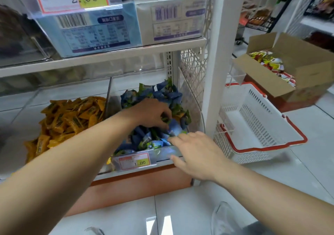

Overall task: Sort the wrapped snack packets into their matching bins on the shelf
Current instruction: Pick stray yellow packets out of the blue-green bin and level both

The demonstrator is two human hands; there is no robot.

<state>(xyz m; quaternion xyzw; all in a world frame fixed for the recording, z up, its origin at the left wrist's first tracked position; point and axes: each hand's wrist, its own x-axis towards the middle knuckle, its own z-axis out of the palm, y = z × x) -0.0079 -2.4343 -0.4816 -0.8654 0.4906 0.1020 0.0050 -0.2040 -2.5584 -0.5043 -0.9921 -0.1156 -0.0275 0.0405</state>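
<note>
Filling the lower tier of the shelf (pixel 108 58), two clear bins are sitting side by side, with orange packets (pixel 72 115) on the left and blue-and-green packets (pixel 162 92) heaped in the right bin (pixel 159 153). Both arms are reaching forward and down into that right bin. The left hand (pixel 151 111) is lying deeper, palm down over the heap's middle, its fingers (pixel 166 119) curling round a packet or two directly beneath them. The right hand (pixel 197 151) is resting nearer the front wall, fingers straight and loosely spread, tips touching packets there.
</note>
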